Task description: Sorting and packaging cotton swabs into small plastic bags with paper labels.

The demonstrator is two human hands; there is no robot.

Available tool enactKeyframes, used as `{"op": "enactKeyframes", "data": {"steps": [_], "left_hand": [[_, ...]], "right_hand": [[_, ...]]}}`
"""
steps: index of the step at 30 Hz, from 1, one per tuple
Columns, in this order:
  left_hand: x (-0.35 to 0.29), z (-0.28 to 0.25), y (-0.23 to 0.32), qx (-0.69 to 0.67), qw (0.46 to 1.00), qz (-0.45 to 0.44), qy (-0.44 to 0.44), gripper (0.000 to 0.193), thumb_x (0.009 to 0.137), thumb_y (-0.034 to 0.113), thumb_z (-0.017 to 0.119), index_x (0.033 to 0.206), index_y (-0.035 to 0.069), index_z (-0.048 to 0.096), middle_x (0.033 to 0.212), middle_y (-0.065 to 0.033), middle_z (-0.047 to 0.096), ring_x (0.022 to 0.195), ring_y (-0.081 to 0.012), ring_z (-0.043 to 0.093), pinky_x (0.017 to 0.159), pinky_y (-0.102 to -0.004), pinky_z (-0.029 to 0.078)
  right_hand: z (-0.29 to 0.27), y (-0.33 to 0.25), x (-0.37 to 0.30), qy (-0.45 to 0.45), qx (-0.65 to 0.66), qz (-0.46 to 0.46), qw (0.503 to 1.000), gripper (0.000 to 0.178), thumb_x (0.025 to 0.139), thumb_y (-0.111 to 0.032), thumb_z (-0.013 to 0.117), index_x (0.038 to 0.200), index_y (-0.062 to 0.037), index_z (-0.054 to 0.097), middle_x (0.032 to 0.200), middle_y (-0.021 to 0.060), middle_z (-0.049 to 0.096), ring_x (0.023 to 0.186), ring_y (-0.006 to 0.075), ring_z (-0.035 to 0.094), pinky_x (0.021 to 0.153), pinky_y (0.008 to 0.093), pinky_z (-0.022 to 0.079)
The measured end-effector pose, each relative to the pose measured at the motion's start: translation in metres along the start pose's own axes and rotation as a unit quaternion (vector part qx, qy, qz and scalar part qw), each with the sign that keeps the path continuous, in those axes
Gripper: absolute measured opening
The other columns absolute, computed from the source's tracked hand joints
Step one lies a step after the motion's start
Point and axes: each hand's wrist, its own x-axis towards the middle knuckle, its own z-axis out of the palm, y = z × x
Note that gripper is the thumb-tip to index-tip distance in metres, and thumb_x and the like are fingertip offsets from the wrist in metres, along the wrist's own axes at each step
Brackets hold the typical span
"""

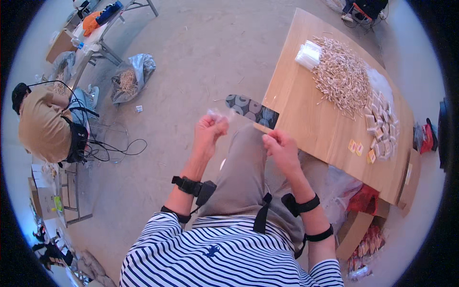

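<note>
My left hand [209, 130] is closed, pinching a crumpled transparent plastic bag [220, 115] above my left knee. To its right, my right hand [283, 150] is also closed, thumb against fingers. A short, pale wood-coloured strip [262, 127] shows just beyond its fingertips; I cannot tell whether the hand holds it. Beyond both hands, a dark board or mat with grey round patterns [252, 110] juts out from the table's left edge. On the wooden table [306, 119] lies a large heap of thin sticks, apparently cotton swabs [342, 74].
A stack of transparent bags [309, 54] lies beside the heap. Several filled packets [382, 126] and small yellow cards [355, 147] are at the table's right. A cardboard box [356, 234] stands below. On the left, a person [48, 122] sits near a sack of sticks [128, 81].
</note>
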Motion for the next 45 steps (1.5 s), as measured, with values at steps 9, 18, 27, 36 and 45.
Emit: {"op": "enactKeyframes", "data": {"steps": [9,18,27,36,45], "left_hand": [[0.073,-0.03,-0.009,-0.113,0.992,-0.032,0.052,0.014,0.086,0.005,0.072,0.086,0.007,0.058,0.075,-0.0031,0.06,0.06,-0.0122,0.055,0.051,-0.0259,0.045],[0.093,-0.013,-0.022,-0.069,0.986,-0.019,0.149,0.022,0.081,0.014,0.079,0.079,0.01,0.058,0.069,-0.0011,0.06,0.057,-0.01,0.055,0.052,-0.023,0.045],[0.092,-0.013,-0.028,0.009,0.996,0.019,0.085,0.019,0.084,0.014,0.076,0.078,0.01,0.059,0.071,-0.0013,0.062,0.061,-0.0121,0.056,0.057,-0.0274,0.046],[0.088,-0.007,-0.021,0.036,0.995,0.026,0.092,0.014,0.083,0.014,0.077,0.08,0.01,0.063,0.072,0.0002,0.064,0.06,-0.0097,0.057,0.058,-0.0244,0.048],[0.086,-0.007,-0.02,0.074,0.993,0.01,0.096,0.013,0.082,0.015,0.077,0.079,0.011,0.065,0.072,0.0003,0.065,0.059,-0.0094,0.058,0.058,-0.0239,0.05]], "right_hand": [[-0.029,0.046,0.029,0.02,-0.008,0.1,0.995,0.015,0.092,-0.015,0.063,0.085,-0.0025,0.062,0.066,0.0022,0.059,0.052,0.0096,0.056,0.048,0.0245,0.047],[-0.032,0.044,0.033,0.025,0.035,0.137,0.99,0.015,0.093,-0.014,0.061,0.086,-0.0001,0.061,0.066,0.0041,0.058,0.051,0.0114,0.057,0.045,0.0265,0.05],[-0.03,0.047,0.031,0.035,0.067,0.129,0.989,0.014,0.093,-0.011,0.061,0.086,0.0,0.061,0.066,0.0045,0.059,0.051,0.0109,0.057,0.045,0.0267,0.052],[-0.029,0.046,0.031,0.042,0.058,0.129,0.989,0.014,0.093,-0.012,0.061,0.085,0.0,0.061,0.064,0.0043,0.058,0.05,0.011,0.057,0.044,0.0267,0.051],[-0.029,0.049,0.03,0.038,0.053,0.119,0.991,0.014,0.094,-0.013,0.06,0.087,-0.0008,0.061,0.066,0.0041,0.059,0.05,0.0114,0.058,0.045,0.0256,0.05]]}}
